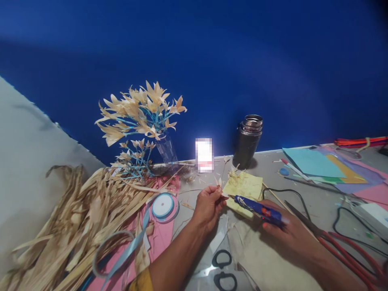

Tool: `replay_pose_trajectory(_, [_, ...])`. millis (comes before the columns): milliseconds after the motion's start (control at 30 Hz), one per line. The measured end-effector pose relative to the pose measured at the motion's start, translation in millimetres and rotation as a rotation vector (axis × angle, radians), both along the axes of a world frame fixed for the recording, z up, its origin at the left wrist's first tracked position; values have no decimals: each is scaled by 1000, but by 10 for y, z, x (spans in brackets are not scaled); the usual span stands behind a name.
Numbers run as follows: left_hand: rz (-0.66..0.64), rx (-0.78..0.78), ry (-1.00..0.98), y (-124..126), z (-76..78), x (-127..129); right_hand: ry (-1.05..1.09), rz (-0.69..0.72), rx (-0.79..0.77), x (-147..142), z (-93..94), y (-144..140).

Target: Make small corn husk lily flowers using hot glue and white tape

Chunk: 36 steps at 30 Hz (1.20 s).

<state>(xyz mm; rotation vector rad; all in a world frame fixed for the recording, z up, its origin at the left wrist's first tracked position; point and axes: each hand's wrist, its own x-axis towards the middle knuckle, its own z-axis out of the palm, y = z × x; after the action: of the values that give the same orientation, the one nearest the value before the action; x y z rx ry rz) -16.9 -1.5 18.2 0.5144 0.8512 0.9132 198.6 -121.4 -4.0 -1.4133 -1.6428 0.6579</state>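
The right hand (291, 236) grips a blue glue gun (259, 209), its fingers clenched around the handle, nozzle pointing left. Just left of the nozzle, the left hand (208, 206) pinches a small dry petal (218, 185) between its fingertips. Both are above the near edge of a yellow sheet (245, 186) lying on the worktop (321, 202). Behind the sheet stands a dark flask (248, 141). Left of the sheet lie a ribbon spool (163, 205) and dry husks (75, 218). Scissors (223, 268) lie in front of the sheet.
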Motion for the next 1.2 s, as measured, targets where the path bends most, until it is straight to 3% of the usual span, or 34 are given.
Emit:
replay_pose_trajectory(300, [30, -11, 20, 64, -32, -19, -235, 50, 184, 72, -56, 11])
replay_pose_trajectory(500, [35, -5, 17, 47, -44, -23, -215, -2, 157, 115, -139, -22])
replay_pose_trajectory(633, [23, 6, 12, 12, -66, 4, -212, 13, 225, 37, -96, -13])
replay_pose_trajectory(800, [4, 5, 2, -1, -79, 20, -235, 56, 206, -14, -59, -6])
replay_pose_trajectory(1000, [20, 27, -1, 35, -66, -21, -271, 5, 193, 82, -153, -23])
replay_pose_trajectory(1200, [5, 43, 21, 39, -85, -24, -284, -49, 186, 121, -127, -30])
